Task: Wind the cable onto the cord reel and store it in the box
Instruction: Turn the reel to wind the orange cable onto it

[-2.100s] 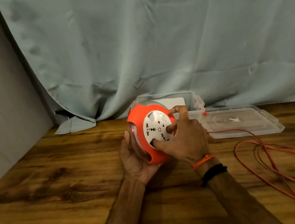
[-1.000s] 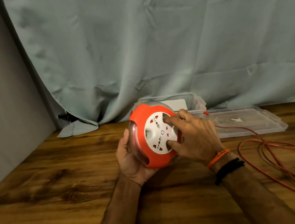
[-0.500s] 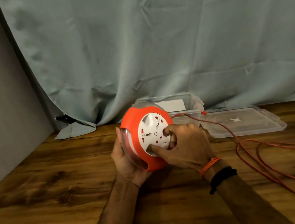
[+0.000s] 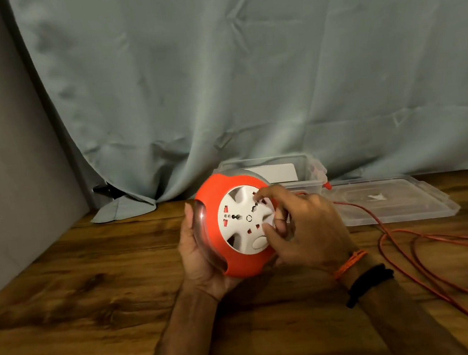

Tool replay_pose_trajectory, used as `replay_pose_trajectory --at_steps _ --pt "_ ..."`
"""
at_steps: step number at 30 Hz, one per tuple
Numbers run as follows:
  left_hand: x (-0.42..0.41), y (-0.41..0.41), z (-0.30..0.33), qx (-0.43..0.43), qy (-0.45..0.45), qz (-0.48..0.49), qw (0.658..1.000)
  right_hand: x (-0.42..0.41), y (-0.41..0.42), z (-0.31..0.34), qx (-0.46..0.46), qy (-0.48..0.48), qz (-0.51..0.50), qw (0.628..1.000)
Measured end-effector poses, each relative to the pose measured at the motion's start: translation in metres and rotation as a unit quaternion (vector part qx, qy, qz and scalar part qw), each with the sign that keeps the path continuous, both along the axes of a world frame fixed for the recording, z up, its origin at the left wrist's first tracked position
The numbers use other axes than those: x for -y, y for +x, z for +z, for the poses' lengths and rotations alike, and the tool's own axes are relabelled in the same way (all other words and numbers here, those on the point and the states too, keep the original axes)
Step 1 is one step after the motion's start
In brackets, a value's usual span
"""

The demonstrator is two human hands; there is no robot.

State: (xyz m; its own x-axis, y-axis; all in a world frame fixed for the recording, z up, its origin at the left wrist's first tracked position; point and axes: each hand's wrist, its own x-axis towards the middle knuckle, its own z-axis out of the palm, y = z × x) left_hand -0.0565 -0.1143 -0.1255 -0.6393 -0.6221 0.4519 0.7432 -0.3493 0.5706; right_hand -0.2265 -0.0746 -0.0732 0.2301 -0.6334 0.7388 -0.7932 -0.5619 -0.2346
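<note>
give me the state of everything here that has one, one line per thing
cord reel: held off the table, socket face toward the camera
cable: mostly unwound, looped loose on the table
box: open, lid off
lid: flat on the table beside the box
left hand: holds the reel's rim
right hand: fingers curled on the reel's white face

**Figure: The person's forearms and hands, head view**

Both forearms are bare, with no sleeves in view. The left hand (image 4: 204, 256) wears nothing on its wrist or on the fingers that show. The right hand (image 4: 306, 230) has two bands at the wrist: a thin orange thread band (image 4: 350, 263) nearer the hand, and a thicker black band (image 4: 368, 283), knotted, just behind it.
</note>
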Motion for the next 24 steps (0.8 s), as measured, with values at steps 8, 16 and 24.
replay_pose_trajectory --at_steps 8,16,24 --pt "-0.004 0.001 0.001 0.088 0.068 0.011 0.994 0.002 -0.012 -0.003 -0.136 -0.024 -0.050 0.989" --pt "-0.007 -0.009 0.003 0.043 0.087 0.189 0.977 -0.001 0.031 -0.022 0.044 0.056 -0.187 0.980" --pt "-0.004 -0.004 0.002 0.053 0.078 0.174 0.980 0.001 0.007 -0.010 0.045 -0.011 -0.017 0.999"
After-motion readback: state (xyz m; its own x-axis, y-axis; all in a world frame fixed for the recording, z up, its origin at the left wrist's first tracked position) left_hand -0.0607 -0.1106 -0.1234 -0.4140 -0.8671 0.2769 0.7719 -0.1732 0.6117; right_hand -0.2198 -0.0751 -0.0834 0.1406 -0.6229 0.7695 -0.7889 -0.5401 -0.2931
